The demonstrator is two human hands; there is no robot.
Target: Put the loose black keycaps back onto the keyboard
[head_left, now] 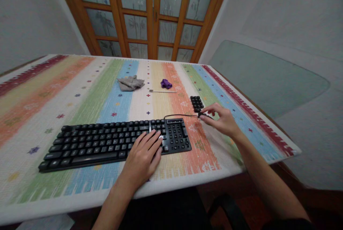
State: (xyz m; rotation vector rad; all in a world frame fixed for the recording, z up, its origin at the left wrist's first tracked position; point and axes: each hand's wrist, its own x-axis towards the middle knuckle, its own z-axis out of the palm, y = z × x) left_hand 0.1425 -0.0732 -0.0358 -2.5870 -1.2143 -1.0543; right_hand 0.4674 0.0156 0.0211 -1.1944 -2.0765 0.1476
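My left hand (144, 153) lies palm down on the right part of a black keyboard (99, 142), its fingers stretched over the keys near the number pad. The number pad (177, 137) shows bare key sockets without caps. My right hand (218, 119) is over the cloth to the right of the keyboard, thumb and index finger closed around a small black piece. Whether that piece is a keycap or part of the cable cannot be made out. Just beyond the fingertips sits a block of several loose black keycaps (197, 103). The thin black keyboard cable (179, 115) runs to the right hand.
A grey cloth (130, 83) and a crumpled purple cloth (166, 84) lie farther back. In front of them is a thin rod-like tool (163, 91) with a small block at its left end. A striped tablecloth (88, 101) covers the table; glazed wooden doors (152, 15) stand behind.
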